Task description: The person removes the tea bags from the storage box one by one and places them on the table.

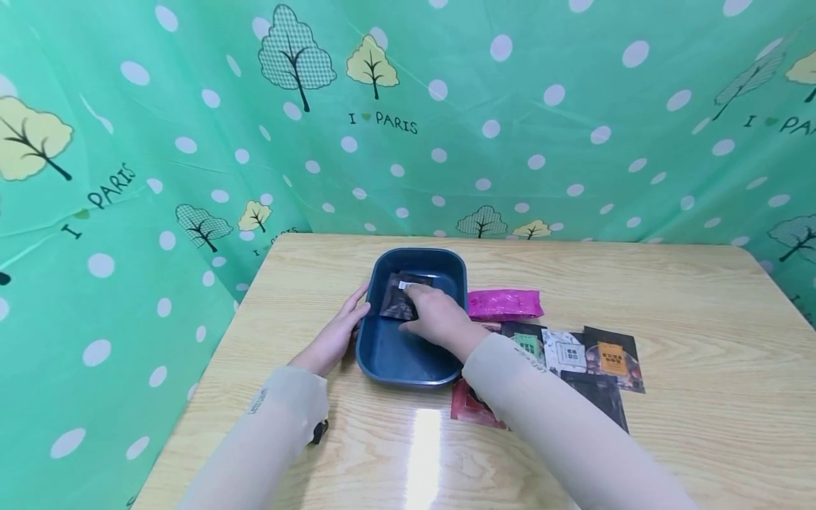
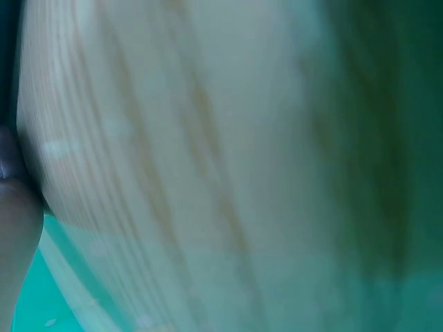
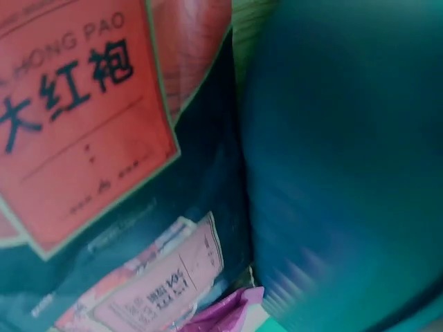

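Note:
A dark blue plastic bin (image 1: pixel 408 361) stands on the wooden table. My left hand (image 1: pixel 338 329) rests along its left side, fingers stretched against the outer wall and thumb near the rim. My right hand (image 1: pixel 440 319) reaches over the right rim into the bin. Its fingers and thumb pinch the right part of a small black packet (image 1: pixel 395 301) with a white label, which lies toward the bin's back left. In the right wrist view, a tea packet with a red label (image 3: pixel 83 131) lies beside the bin wall (image 3: pixel 339 159).
Right of the bin lie a shiny magenta packet (image 1: pixel 503 304), a white packet (image 1: pixel 564 352), a black packet with an orange label (image 1: pixel 613 358), a plain black packet (image 1: pixel 599 397) and a red packet (image 1: pixel 472 411). My right sleeve partly covers several. A green patterned cloth (image 1: pixel 446 163) hangs behind the table.

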A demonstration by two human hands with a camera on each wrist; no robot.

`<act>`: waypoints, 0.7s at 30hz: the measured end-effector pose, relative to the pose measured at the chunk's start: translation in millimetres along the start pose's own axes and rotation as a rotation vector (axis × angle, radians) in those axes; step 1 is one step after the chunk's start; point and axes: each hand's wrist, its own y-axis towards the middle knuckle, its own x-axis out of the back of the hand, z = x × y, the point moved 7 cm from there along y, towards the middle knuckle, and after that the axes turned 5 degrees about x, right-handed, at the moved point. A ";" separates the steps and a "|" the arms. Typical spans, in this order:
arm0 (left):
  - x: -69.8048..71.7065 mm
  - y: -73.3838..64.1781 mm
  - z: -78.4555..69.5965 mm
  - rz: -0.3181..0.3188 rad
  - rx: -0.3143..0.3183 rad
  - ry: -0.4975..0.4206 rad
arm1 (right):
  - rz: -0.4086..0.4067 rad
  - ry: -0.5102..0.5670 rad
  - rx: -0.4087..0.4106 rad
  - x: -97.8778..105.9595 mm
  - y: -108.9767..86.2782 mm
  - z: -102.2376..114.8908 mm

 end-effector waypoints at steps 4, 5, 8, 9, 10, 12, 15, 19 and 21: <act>0.5 -0.4 0.5 0.001 -0.003 -0.020 | 0.015 -0.051 -0.024 -10.3 2.0 -2.4; 0.2 -0.5 0.4 0.004 -0.007 -0.012 | 0.020 -0.067 -0.031 -13.4 2.1 -3.4; -0.6 -0.9 0.7 0.010 -0.007 -0.002 | 0.021 -0.111 -0.038 -20.6 2.5 -5.2; -0.8 -1.0 0.8 0.010 -0.006 0.000 | 0.015 -0.123 -0.033 -22.2 2.9 -5.1; -0.8 -1.1 0.9 0.011 -0.007 0.003 | 0.008 -0.134 -0.025 -23.4 3.5 -4.9; -0.1 -1.0 1.2 0.005 -0.007 0.001 | -0.014 -0.152 -0.007 -24.1 5.0 -3.7; -0.2 -1.2 1.0 -0.006 -0.009 0.003 | -0.028 -0.174 0.008 -24.0 4.8 -3.2; 0.0 -1.2 0.9 -0.018 -0.006 0.009 | -0.029 -0.199 0.020 -23.6 4.6 -2.0; 0.6 -1.4 0.4 -0.024 -0.006 0.009 | -0.030 -0.205 0.025 -22.9 4.6 -1.3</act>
